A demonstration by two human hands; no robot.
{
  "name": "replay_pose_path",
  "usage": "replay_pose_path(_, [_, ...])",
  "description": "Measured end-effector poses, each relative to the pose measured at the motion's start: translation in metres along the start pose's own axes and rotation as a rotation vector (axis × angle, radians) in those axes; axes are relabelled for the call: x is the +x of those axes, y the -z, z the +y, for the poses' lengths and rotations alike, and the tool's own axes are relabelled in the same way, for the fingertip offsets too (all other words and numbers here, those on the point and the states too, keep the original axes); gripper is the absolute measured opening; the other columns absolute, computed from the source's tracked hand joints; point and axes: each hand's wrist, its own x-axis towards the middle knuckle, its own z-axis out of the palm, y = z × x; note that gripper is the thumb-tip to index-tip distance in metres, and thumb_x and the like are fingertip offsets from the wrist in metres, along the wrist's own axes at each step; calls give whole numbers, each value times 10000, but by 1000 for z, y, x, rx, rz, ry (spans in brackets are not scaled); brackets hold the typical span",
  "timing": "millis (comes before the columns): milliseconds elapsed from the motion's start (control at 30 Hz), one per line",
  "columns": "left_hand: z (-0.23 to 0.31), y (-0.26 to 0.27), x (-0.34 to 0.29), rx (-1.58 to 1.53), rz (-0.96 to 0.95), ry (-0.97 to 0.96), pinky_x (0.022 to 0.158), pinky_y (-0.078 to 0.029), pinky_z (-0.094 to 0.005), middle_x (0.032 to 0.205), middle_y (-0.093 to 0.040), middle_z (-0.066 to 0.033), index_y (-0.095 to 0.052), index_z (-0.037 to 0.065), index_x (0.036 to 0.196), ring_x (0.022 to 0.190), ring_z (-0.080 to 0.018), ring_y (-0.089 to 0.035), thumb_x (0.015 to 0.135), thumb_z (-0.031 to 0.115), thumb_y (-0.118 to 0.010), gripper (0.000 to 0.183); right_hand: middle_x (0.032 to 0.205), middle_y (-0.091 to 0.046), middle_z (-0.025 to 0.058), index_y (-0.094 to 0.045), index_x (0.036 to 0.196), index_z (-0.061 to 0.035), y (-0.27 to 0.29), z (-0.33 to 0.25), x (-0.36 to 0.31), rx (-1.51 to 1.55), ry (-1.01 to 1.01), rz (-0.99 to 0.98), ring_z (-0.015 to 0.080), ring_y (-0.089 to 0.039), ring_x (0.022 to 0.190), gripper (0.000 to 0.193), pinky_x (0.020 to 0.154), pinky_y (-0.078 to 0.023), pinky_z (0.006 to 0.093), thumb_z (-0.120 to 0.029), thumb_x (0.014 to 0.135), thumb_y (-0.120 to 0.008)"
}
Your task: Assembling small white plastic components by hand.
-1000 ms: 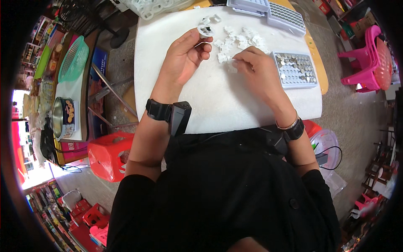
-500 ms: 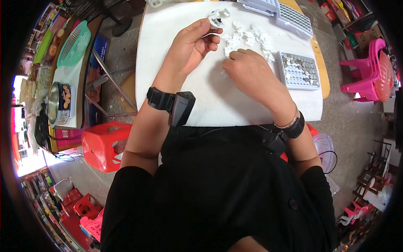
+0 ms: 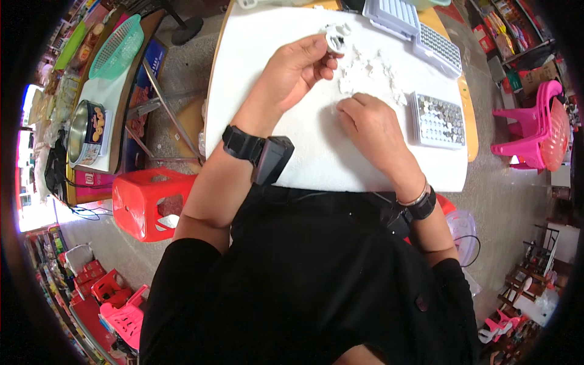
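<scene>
My left hand [image 3: 298, 73] is raised over the white tabletop [image 3: 267, 18], pinching a small white plastic part [image 3: 336, 40] with dark spots between thumb and fingers. To its right, my right hand [image 3: 374, 128] is low over the table with its fingers drawn together. What its fingertips hold, if anything, is too small to make out. Just beyond that hand lies a loose heap of small white plastic pieces [image 3: 372, 68]. A pale tray [image 3: 439, 140] to the right carries rows of small round silvery pieces.
Two more pale compartment trays, one with a fine grid [image 3: 439, 52] and one ribbed [image 3: 392, 18], stand at the far right. A red stool [image 3: 137, 207] is at the left, near a side table with a green basket [image 3: 115, 48] and round tin [image 3: 85, 134]. Pink chairs [image 3: 529, 131] stand right.
The whole view has shifted, so the table appears lower and farther right. Both hands keep nearly the same places over it, and the white part stays in my left hand.
</scene>
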Motion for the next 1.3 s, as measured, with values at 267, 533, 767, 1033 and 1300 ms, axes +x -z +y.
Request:
replay_pose_path(267, [-3, -5, -4, -35, 13, 97, 662, -501, -237, 871, -626, -85, -560, -34, 1160, 736, -138, -585, 891, 153, -598, 330, 744, -648, 120, -663, 875, -2, 33, -1, 5, 454, -420, 171, 163, -608, 633, 118, 620, -482, 259, -23, 784, -592])
replay_pose_path(533, [-6, -6, 0, 4, -52, 140, 673, -513, -247, 887, -624, -82, -553, -31, 1179, 751, -139, -589, 879, 147, -615, 355, 804, -647, 66, -645, 916, 0, 40, -3, 22, 666, -261, 450, 105, -581, 681, 105, 616, -468, 234, -21, 817, -622])
replay_pose_path(767, [-6, -7, -1, 24, -49, 155, 667, -522, -244, 903, -627, -80, -566, -31, 1166, 769, -142, -595, 866, 128, -628, 346, 800, -615, 85, -622, 913, -16, 37, -4, 26, 491, -172, 443, 161, -587, 660, 95, 580, -468, 266, -7, 818, -613])
replay_pose_path(1033, [-5, -10, -1, 31, -56, 142, 661, -527, -243, 906, -626, -81, -572, -24, 1163, 774, -145, -597, 868, 115, -622, 330, 794, -610, 97, -623, 884, -36, 31, -1, 25, 380, -122, 495, 207, -597, 654, 93, 561, -460, 286, 5, 803, -607])
replay_pose_path(1300, [-4, -12, -2, 69, -63, 145, 657, -525, -252, 887, -620, -76, -575, -23, 1157, 752, -141, -595, 873, 130, -619, 326, 806, -632, 47, -605, 995, 13, 38, 1, 26, 880, -476, 277, 96, -565, 697, 194, 656, -454, 227, -66, 818, -614])
